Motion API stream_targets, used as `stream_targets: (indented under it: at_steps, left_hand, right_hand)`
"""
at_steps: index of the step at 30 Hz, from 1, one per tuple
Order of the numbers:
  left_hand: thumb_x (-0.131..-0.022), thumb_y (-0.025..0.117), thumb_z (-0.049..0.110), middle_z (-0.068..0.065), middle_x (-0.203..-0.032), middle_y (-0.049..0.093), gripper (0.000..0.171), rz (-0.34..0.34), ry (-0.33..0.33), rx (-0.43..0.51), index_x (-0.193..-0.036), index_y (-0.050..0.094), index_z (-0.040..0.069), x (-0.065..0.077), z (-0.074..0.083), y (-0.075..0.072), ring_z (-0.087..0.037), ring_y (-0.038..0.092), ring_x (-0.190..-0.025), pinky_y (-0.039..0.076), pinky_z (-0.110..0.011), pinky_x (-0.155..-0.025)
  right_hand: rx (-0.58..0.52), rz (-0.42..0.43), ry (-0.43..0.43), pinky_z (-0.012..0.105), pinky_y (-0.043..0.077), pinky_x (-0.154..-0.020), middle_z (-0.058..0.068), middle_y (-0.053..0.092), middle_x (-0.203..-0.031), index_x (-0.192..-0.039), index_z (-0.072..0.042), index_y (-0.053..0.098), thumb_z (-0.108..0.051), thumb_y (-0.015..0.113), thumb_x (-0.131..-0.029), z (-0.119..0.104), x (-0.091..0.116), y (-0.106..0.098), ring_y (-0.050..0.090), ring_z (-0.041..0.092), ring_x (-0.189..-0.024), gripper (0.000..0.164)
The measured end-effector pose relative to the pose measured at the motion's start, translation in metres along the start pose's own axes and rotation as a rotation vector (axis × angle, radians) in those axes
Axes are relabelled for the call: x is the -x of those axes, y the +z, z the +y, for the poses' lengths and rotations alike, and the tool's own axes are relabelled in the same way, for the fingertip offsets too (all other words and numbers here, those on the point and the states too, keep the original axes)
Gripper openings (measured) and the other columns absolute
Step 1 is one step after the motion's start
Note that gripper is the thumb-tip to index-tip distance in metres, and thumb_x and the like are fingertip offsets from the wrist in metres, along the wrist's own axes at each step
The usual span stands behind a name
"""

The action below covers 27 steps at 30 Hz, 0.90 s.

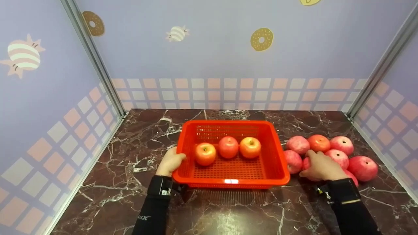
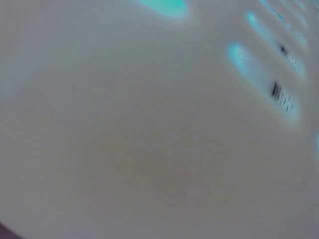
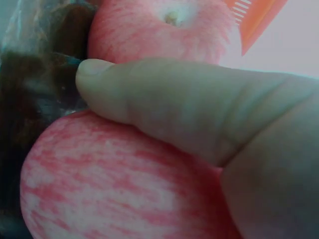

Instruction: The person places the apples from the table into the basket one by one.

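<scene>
A red plastic basket (image 1: 233, 182) stands mid-table with three red-yellow apples inside, one of them the left apple (image 1: 205, 154). My left hand (image 1: 171, 162) grips its left rim, the thumb over the edge. To the basket's right, my right hand (image 1: 324, 167) reaches down into a group of pinkish-red apples and holds a striped apple (image 3: 109, 184), mostly covered by the hand in the head view. The right wrist view shows the thumb (image 3: 149, 92) lying along that apple, with another apple (image 3: 164, 30) just beyond. The left wrist view is a pale blur with slots.
Several apples crowd round the right hand, including a large one (image 1: 363, 168) at the far right and one (image 1: 293, 161) close against the basket's right side. The dark marble-patterned table (image 1: 137, 137) is bounded by patterned walls (image 1: 209, 58) at the back and sides.
</scene>
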<state>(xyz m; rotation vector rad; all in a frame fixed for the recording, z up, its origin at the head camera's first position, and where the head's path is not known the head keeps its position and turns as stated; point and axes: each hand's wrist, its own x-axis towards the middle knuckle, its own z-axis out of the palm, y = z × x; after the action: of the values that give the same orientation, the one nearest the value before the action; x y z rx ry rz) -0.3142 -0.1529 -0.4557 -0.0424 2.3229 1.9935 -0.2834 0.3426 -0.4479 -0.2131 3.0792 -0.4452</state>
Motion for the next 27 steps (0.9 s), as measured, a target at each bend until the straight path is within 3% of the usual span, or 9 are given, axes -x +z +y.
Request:
stream_targets:
  at_steps: [6,12,22,27]
  left_hand:
    - [-0.074,0.048,-0.008,-0.028,-0.102,0.059,0.037,0.002,0.025,-0.009,-0.110,0.053,-0.015,0.003,0.001,0.000,-0.039,0.063,-0.089,0.056,-0.042,-0.073]
    - [-0.075,0.048,-0.008,-0.027,-0.103,0.059,0.038,0.005,0.002,-0.011,-0.112,0.054,-0.014,0.003,0.003,0.000,-0.039,0.063,-0.091,0.055,-0.044,-0.074]
    - [-0.076,0.049,-0.008,-0.028,-0.105,0.059,0.039,0.011,-0.009,-0.009,-0.114,0.053,-0.014,0.002,0.004,0.001,-0.042,0.062,-0.093,0.055,-0.045,-0.075]
    - [-0.074,0.049,-0.008,-0.030,-0.107,0.058,0.040,0.018,-0.006,-0.013,-0.114,0.053,-0.014,0.001,0.001,0.001,-0.043,0.062,-0.093,0.056,-0.045,-0.074]
  right_hand:
    - [0.023,0.004,0.008,0.055,0.048,-0.073,0.030,0.053,-0.104,-0.109,-0.001,0.052,-0.039,0.082,-0.066,-0.002,0.000,-0.008,0.056,0.044,-0.091,0.065]
    - [0.013,0.026,0.005,0.053,0.048,-0.071,0.026,0.054,-0.106,-0.108,-0.002,0.053,-0.035,0.081,-0.065,-0.007,0.005,-0.016,0.057,0.039,-0.087,0.062]
    - [0.033,0.034,0.033,0.052,0.048,-0.060,0.030,0.050,-0.117,-0.122,0.002,0.048,-0.034,0.077,-0.066,-0.013,0.011,-0.026,0.056,0.040,-0.082,0.072]
    - [0.021,0.031,0.024,0.046,0.048,-0.059,0.029,0.050,-0.113,-0.126,0.003,0.047,-0.035,0.078,-0.066,-0.015,0.012,-0.032,0.056,0.035,-0.075,0.077]
